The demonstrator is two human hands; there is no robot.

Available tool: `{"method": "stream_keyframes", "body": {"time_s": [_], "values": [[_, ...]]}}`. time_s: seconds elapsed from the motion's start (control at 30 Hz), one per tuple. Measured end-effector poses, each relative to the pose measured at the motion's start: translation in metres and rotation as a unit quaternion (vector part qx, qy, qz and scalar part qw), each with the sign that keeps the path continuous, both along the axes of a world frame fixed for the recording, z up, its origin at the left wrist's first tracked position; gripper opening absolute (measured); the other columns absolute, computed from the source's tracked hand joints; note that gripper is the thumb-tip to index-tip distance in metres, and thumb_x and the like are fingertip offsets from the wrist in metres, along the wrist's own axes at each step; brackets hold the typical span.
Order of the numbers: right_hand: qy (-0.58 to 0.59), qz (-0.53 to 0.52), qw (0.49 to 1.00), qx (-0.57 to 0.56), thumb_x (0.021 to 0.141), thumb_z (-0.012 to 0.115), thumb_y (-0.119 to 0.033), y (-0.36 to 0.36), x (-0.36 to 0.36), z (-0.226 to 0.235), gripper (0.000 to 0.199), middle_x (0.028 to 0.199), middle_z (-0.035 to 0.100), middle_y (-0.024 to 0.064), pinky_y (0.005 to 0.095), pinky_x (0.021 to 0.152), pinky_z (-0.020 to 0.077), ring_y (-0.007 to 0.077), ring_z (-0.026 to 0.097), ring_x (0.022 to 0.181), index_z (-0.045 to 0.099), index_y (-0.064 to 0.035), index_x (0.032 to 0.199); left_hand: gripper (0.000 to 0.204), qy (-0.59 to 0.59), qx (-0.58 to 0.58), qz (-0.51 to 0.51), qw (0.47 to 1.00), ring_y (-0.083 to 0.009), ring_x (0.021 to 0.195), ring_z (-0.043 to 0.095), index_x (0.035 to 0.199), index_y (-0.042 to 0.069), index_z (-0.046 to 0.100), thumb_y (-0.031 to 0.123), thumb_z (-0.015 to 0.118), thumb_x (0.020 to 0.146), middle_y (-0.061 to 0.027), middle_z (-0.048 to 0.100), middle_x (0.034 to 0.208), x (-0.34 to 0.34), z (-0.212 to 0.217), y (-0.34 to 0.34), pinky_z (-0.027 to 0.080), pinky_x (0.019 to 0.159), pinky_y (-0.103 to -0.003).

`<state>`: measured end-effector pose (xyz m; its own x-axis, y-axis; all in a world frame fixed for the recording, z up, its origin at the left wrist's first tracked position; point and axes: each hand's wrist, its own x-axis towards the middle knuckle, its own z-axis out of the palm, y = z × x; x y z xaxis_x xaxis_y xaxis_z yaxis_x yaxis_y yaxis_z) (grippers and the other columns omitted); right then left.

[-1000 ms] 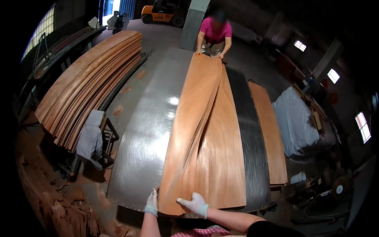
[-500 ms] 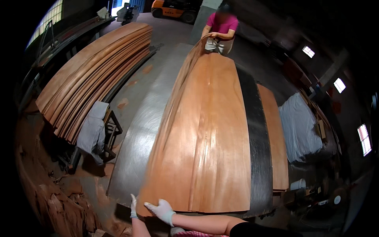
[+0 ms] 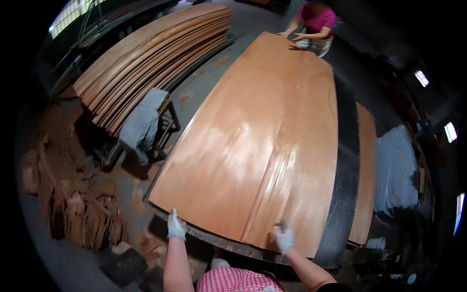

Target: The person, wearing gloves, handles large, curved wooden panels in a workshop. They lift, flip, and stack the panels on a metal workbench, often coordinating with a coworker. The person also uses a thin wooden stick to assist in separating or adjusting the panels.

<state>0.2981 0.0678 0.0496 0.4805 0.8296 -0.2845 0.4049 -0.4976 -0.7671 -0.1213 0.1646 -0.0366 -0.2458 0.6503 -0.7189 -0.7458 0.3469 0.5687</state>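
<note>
A wide, reddish-brown wood veneer sheet [image 3: 219, 141] lies nearly flat across the table, beside a lengthwise seam where another veneer strip [image 3: 311, 146] runs along its right. At the near left edge, my gloved left hand [image 3: 176, 228] has one digit over the sheet's rim; its other fingers look wrapped beneath, partly hidden. My gloved right hand [image 3: 283, 238] is over the strip near its front edge, fingers bent together, with a small dark patch at the fingertips that I cannot make out. Across the table, a person in a pink shirt [image 3: 318, 22] has both hands at the sheet's far end.
A stack of curved veneer sheets [image 3: 155, 53] stands at left, with a grey cloth [image 3: 143, 121] draped by its near end. Broken veneer scraps [image 3: 80, 214] heap at lower left. On the right are a dark table strip [image 3: 343, 160], another veneer board [image 3: 365, 170] and a plastic-covered pile [image 3: 396, 170].
The raised, folded sheet has swung left and spread flat over the metal surface. My right hand has moved right, away from the left corner. The view has shifted too.
</note>
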Motion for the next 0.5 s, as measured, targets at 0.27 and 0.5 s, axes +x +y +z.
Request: {"method": "stream_keyframes", "body": {"time_s": [0.27,0.5], "values": [[-0.046,-0.23,0.969,-0.079,0.092,0.061,-0.037,-0.152,0.212,-0.06,0.07,0.133,0.051,0.0233,0.0378,0.101,0.0405,0.0315,0.052,0.118,0.037,0.0089,0.139,0.039,0.371,-0.111,-0.009,0.922,-0.0243,0.085,0.062,0.116,-0.004,0.058,0.025,0.065,0.091,-0.0123,0.068,0.1,0.012,-0.041,0.026,0.049,0.082,-0.037],[0.16,-0.169,0.97,-0.069,0.088,0.068,-0.042,-0.179,0.22,-0.043,0.074,0.129,0.054,0.0171,0.0375,0.101,0.0407,0.0268,0.053,0.116,0.041,0.0091,0.135,0.038,0.35,-0.137,-0.002,0.927,-0.0196,0.073,0.062,0.099,-0.003,0.057,0.03,0.069,0.088,-0.0137,0.067,0.091,0.017,-0.002,0.021,0.051,0.065,-0.033]]}}
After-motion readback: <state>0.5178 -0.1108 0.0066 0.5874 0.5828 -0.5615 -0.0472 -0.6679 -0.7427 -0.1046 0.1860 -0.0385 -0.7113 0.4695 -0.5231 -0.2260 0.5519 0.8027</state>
